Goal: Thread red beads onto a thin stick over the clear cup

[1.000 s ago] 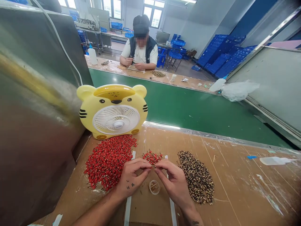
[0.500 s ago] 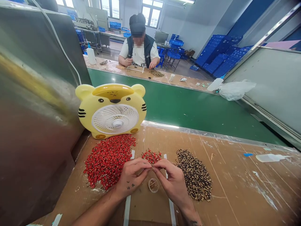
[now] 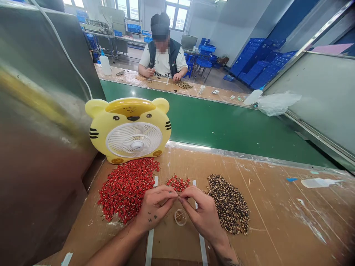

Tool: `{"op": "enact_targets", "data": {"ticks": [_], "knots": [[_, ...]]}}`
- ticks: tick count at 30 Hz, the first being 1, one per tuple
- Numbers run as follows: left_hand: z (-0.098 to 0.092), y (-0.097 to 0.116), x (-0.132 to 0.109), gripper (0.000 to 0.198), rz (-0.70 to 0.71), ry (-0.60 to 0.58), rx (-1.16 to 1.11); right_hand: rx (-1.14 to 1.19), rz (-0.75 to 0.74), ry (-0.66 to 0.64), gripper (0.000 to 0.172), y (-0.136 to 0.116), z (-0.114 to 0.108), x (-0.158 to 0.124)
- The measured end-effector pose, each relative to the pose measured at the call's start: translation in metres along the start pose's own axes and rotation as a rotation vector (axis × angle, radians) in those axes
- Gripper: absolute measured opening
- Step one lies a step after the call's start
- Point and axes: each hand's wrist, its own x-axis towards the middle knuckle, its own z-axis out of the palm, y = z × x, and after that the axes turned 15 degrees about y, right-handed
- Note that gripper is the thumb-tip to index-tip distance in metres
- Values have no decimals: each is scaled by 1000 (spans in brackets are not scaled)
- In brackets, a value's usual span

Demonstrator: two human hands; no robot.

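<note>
Left hand (image 3: 154,207): over the near edge of the large red heap, thumb and forefinger pinched together, reaching toward the right hand.
Right hand (image 3: 201,210): beside the dark heap, thumb and forefinger also pinched, fingertips (image 3: 181,198) touching or almost touching the left hand's.
Grip: both hands closed at the middle of the bench; anything held between them is too small to make out.
Large red heap (image 3: 126,189): many small glossy red pieces with dark flecks, spread on the bench to the left of the hands.
Small red heap (image 3: 178,183): the same kind of pieces, just beyond the fingertips, partly cut off from view by them.
Dark heap (image 3: 227,204): small brown-black pieces flecked with pale tan, to the right of the right hand.
Clear round cup (image 3: 180,217): just below the hands, between the wrists, holding something small and hard to make out.
White strips (image 3: 149,247): two, lying parallel on the bench, partly hidden by the hands.
Cardboard-covered bench (image 3: 266,207): scuffed and marked, bearing everything above.
Yellow tiger-shaped fan (image 3: 128,129): standing upright just behind the large red heap.
Plastic squeeze bottle (image 3: 318,183): lying on its side at the bench's right.
Green conveyor belt (image 3: 222,125): running beyond the bench.
Co-worker (image 3: 162,55): seated across the belt, hands working over a small dark heap; what they hold is too small to tell.
</note>
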Motion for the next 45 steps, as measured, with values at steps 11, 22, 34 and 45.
{"op": "enact_targets", "data": {"ticks": [11, 22, 34, 45], "knots": [[0, -1, 2, 21, -127, 14, -48, -14, -213, 91, 15, 5, 5, -2], [1, -1, -4, 10, -352, -3, 45, -121, -79, 73, 10, 2, 4, -7], [1, -10, 5, 29, -142, -148, 295, -147, 95, 22, 7, 38, -5, -1], [-26, -19, 28, 22, 11, -460, 1118, -383, 22, 41, 18, 71, -11, 15]]}}
